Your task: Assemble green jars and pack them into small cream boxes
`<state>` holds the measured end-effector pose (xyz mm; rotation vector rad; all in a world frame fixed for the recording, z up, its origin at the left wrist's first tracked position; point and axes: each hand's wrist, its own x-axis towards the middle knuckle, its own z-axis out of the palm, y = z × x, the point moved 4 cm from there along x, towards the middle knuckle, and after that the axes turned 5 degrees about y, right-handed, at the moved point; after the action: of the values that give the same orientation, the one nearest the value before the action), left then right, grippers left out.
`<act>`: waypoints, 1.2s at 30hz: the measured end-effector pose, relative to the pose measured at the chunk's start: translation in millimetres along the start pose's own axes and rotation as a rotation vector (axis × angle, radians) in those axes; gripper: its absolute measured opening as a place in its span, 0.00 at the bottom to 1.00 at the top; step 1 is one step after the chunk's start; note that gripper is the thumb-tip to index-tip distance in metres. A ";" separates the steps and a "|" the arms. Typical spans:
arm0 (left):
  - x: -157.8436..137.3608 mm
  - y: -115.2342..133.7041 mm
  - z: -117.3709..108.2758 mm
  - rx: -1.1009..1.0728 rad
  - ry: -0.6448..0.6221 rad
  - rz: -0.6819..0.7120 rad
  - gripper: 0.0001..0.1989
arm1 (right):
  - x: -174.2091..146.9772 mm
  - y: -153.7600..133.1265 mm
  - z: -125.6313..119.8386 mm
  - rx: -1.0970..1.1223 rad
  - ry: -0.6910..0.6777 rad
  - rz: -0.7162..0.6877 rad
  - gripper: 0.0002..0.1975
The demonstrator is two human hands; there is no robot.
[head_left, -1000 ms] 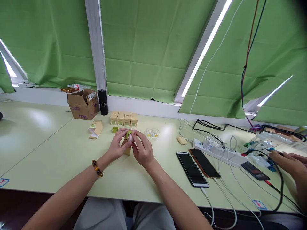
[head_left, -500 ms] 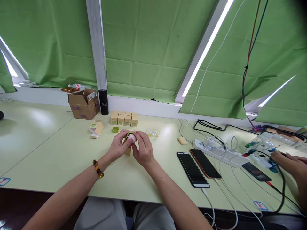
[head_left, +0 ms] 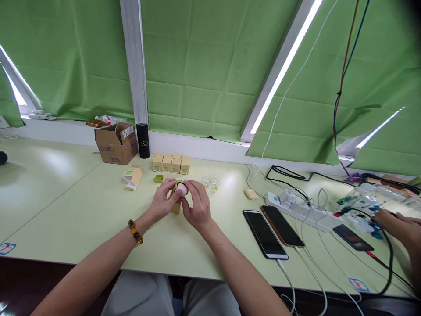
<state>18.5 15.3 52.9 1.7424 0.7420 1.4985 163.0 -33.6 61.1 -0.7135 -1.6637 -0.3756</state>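
shifted into fuller view | rounded pinkish-white piece [head_left: 182, 189] | curved green cover [head_left: 178, 183]

Creased green curtains [head_left: 204, 74] hang over the windows [head_left: 15, 91], with pale frames [head_left: 133, 61] between the panels. Bright daylight [head_left: 287, 66] shows at narrow gaps. A low white wall [head_left: 197, 145] runs behind the pale desk [head_left: 72, 215], whose glossy top has a thin seam [head_left: 51, 202]. Underneath is dark.
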 end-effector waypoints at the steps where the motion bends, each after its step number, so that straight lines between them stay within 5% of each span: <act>1: 0.0 0.0 -0.2 0.003 -0.006 -0.005 0.24 | -0.4 0.5 -0.2 0.028 0.007 0.017 0.27; 6: -1.2 5.2 -3.2 0.107 -0.021 0.032 0.30 | -4.8 5.4 -0.8 0.173 0.096 0.167 0.28; 10: -2.7 12.1 -5.5 0.174 0.018 0.097 0.24 | -8.2 11.1 -0.5 0.267 0.162 0.331 0.25; 16: -9.6 27.6 -2.9 0.512 0.104 0.524 0.24 | -5.9 18.2 2.5 0.539 0.110 0.654 0.21; 20: -13.4 26.4 2.2 0.638 0.066 0.616 0.27 | -2.4 18.2 4.3 0.659 0.060 0.771 0.18; 29: -7.3 14.4 -4.8 0.544 0.131 0.467 0.23 | 0.9 16.1 -2.0 0.679 0.067 0.767 0.16; 36: 4.8 4.0 -8.9 0.141 0.209 0.095 0.22 | -7.8 58.2 -13.1 0.415 0.304 0.879 0.12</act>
<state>10.5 18.1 59.5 1.7627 0.9009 1.7492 210.8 0.7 48.5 -0.9317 -0.9629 0.4566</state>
